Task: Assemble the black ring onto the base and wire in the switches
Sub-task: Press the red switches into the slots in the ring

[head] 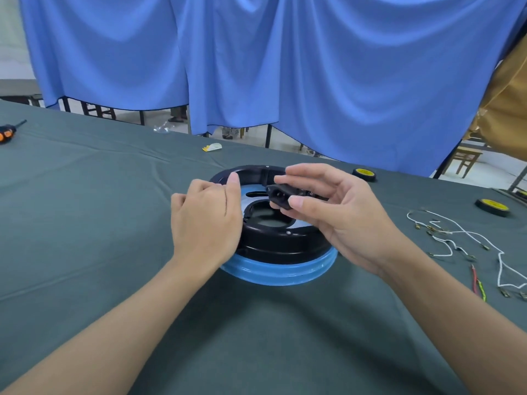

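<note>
A black ring (273,246) sits on top of a blue round base (273,273) in the middle of the table. My right hand (339,218) holds a small black socket part (281,196) between thumb and fingers, just above the ring's opening. My left hand (206,220) hovers at the ring's left side with its fingers loosely curled, holding nothing; whether it touches the ring I cannot tell. White wires (462,238) with metal terminals lie to the right, with a red and yellow-green wire (477,282) beside them.
The table wears a dark green cloth (85,209). Two black discs with yellow tops (364,174) (492,207) lie at the right rear. An orange-and-black screwdriver (10,132) lies far left. A small white and yellow scrap (212,147) lies behind the ring. Blue curtains hang beyond.
</note>
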